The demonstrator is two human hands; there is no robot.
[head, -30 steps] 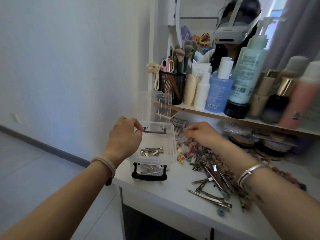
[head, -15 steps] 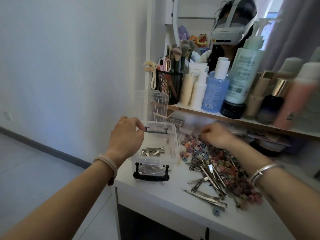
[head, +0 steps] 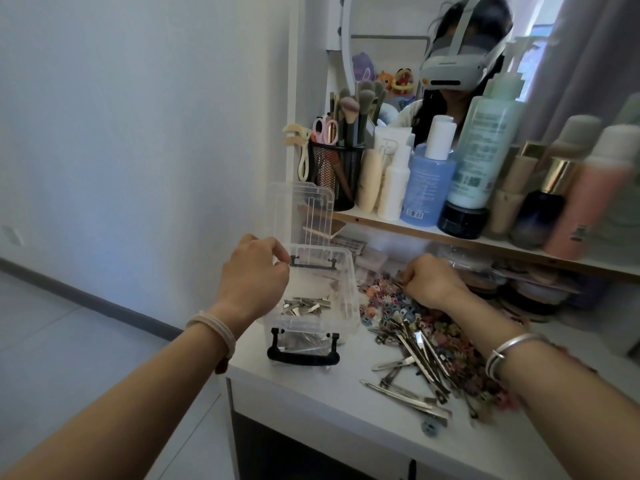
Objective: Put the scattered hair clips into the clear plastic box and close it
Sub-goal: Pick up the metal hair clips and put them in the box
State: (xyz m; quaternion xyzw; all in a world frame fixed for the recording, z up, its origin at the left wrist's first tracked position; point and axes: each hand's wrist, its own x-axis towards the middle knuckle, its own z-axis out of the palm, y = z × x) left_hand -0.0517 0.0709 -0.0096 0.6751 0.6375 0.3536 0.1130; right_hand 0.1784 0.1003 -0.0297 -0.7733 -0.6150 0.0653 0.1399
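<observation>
A clear plastic box (head: 346,306) with black latches stands open at the left end of the white desk, its lid (head: 304,213) upright behind it. Several silver clips (head: 304,304) lie inside. My left hand (head: 254,278) grips the box's back left rim. To the right lies a pile of small coloured hair clips (head: 388,303) and long silver clips (head: 419,355). My right hand (head: 429,280) rests on the far side of that pile, fingers curled down into the clips; what it holds is hidden.
A shelf (head: 450,237) above the desk carries bottles, a black mesh cup of brushes (head: 337,171) and a mirror. Compacts and jars sit under the shelf at right. The desk's left edge (head: 235,368) drops to the floor right beside the box.
My right hand slid right from next to the box, then settled on the far side of the clip pile. My left hand stayed on the box rim.
</observation>
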